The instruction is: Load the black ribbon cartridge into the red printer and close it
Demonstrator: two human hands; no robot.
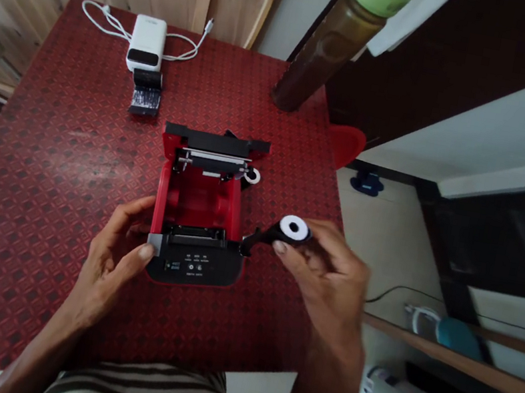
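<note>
A red and black printer sits on the table with its lid raised, showing a red hollow and a front panel with small buttons. My left hand grips its left side, thumb pressed on the grey front-left corner, fingers partly hidden behind it. In my right hand, between thumb and fingers, is a black arm with a white ring end. Its narrow end meets the printer's right front corner; I cannot tell whether it is attached. A similar white ring piece shows by the lid's right side.
The red patterned table holds a white power bank with white cables, a black shiny folded piece and a tall brown bottle with a green cap. A red stool stands beyond the right edge.
</note>
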